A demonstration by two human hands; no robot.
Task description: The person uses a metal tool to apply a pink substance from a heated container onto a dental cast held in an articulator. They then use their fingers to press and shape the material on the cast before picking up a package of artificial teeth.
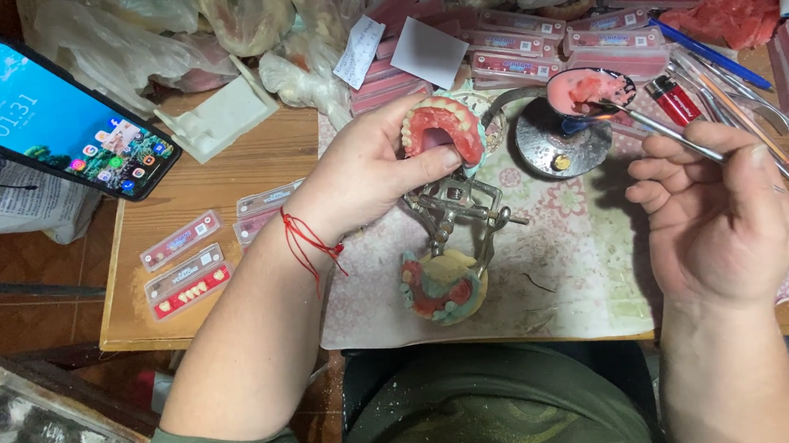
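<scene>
Now left hand (pixel 363 173) pinches the wax denture (pixel 443 127) in its grip; right hand (pixel 722 212) pinches a metal spatula (pixel 661 129)

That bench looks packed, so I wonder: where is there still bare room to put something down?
Bare mat lies between the metal hinged frame and the right hand. Bare wood shows between the phone and the left hand, above the tooth cards. The back edge is crowded with pink boxes, bags and tools.
</scene>
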